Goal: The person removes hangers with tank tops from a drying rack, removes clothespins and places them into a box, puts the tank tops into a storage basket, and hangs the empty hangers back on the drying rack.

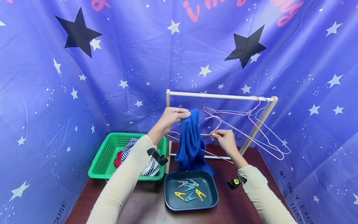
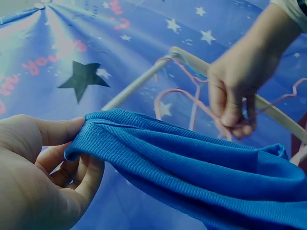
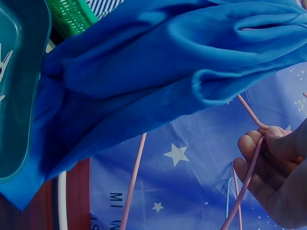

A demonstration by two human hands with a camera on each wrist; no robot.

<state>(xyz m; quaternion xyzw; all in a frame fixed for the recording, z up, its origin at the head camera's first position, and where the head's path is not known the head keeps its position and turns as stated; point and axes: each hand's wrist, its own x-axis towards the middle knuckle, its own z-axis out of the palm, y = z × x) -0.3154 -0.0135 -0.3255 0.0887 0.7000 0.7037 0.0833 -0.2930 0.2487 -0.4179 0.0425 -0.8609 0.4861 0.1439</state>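
A blue garment [image 1: 191, 143] with ribbed edging hangs in folds from my left hand [image 1: 176, 115], whose thumb and fingers pinch its top edge in the left wrist view. My right hand [image 1: 225, 140] pinches a pink hanger [image 3: 250, 179] near the base of its hook. Part of that hanger passes behind the garment and is hidden. The garment's lower end hangs down behind the dark tray [image 1: 191, 207] and appears to reach the table.
A white-barred rack [image 1: 212, 95] stands behind, with pink and blue hangers [image 1: 275, 133] at its right end. Several clothespins [image 1: 199, 194] lie in the tray. At left, a green basket [image 1: 98, 161] contains striped and red cloth [image 1: 118, 158].
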